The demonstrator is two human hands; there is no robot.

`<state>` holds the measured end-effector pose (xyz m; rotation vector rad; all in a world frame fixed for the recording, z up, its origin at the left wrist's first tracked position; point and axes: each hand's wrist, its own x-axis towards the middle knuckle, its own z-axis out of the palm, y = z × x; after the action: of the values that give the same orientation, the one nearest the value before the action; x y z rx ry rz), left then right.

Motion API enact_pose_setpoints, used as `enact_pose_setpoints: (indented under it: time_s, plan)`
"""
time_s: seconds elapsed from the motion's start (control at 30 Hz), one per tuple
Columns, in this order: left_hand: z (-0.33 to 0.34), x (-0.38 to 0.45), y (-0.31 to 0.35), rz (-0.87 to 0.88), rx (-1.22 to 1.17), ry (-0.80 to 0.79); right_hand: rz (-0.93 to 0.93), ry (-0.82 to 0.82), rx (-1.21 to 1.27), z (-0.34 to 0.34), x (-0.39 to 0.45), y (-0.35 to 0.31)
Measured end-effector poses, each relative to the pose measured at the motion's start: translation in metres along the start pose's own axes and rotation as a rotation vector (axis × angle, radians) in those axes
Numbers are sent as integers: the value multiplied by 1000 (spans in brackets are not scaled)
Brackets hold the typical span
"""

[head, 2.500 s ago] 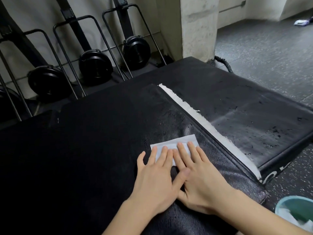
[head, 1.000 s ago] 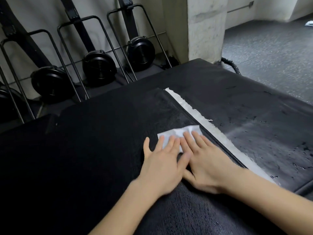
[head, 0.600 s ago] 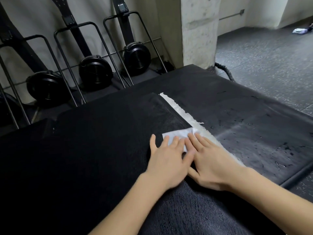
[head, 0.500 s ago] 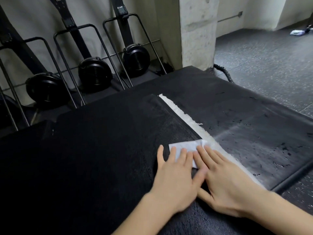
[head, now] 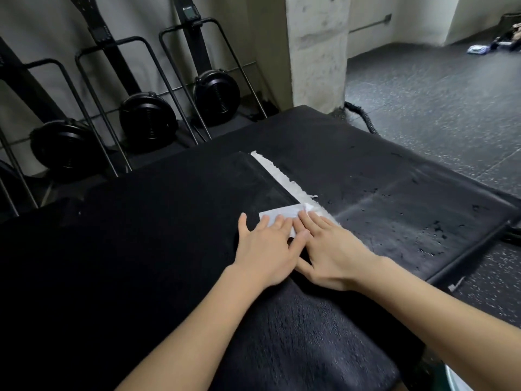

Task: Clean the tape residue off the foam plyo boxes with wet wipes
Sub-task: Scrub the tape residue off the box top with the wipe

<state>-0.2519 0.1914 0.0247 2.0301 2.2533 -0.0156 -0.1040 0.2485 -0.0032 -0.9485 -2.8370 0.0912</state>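
A black foam plyo box (head: 141, 263) fills the near and left part of the view, with a second one (head: 394, 187) beside it on the right, its top wet and speckled. A ragged white strip of tape residue (head: 279, 176) runs along the seam between them. A white wet wipe (head: 282, 212) lies flat at the seam. My left hand (head: 265, 249) and my right hand (head: 329, 249) lie side by side with straight fingers pressing on the wipe's near part.
Several black rowing machines (head: 146, 119) stand upright against the wall at the back left. A concrete pillar (head: 315, 49) rises behind the boxes. Speckled rubber floor (head: 437, 94) stretches to the right. A pale round bin rim (head: 456, 382) shows at the bottom right corner.
Both hands have slid the wipe away from me along the seam and toward the tape strip. The wipe now overlaps the strip's edge. My arms stretch farther forward.
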Motion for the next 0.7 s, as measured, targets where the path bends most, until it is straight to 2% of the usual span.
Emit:
enact_pose_setpoints:
  time_s: [0.3, 0.43, 0.6, 0.7]
  plan:
    - [28, -106, 89, 157, 17, 106, -1, -4, -58, -11, -152, -12]
    - [39, -143, 116, 194, 48, 69, 34, 10, -91, -4, -206, -19]
    - [49, -154, 119, 191, 76, -36, 50, 27, -114, 16, -220, -20]
    - [49, -138, 108, 146, 54, 6, 6, 61, -117, 15, -195, -17]
